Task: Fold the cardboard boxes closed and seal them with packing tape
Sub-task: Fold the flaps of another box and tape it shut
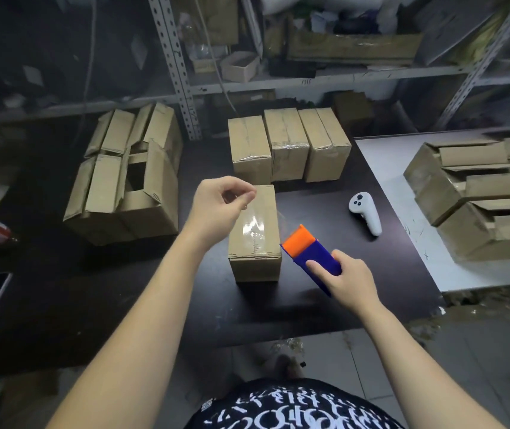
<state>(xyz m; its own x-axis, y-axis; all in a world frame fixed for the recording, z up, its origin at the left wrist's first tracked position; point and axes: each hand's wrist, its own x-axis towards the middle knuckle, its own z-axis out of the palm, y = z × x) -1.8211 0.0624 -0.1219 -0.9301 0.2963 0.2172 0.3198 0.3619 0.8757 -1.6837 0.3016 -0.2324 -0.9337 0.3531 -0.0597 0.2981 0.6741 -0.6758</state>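
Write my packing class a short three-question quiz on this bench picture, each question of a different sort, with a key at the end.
1. What does the right hand hold? A) scissors B) tape dispenser C) knife
2. True or false: the white controller lies on top of the front box.
3. Fill in: behind the front box, ___ closed boxes stand side by side in a row.
Key: 1 B; 2 false, it lies on the table to the box's right; 3 three.
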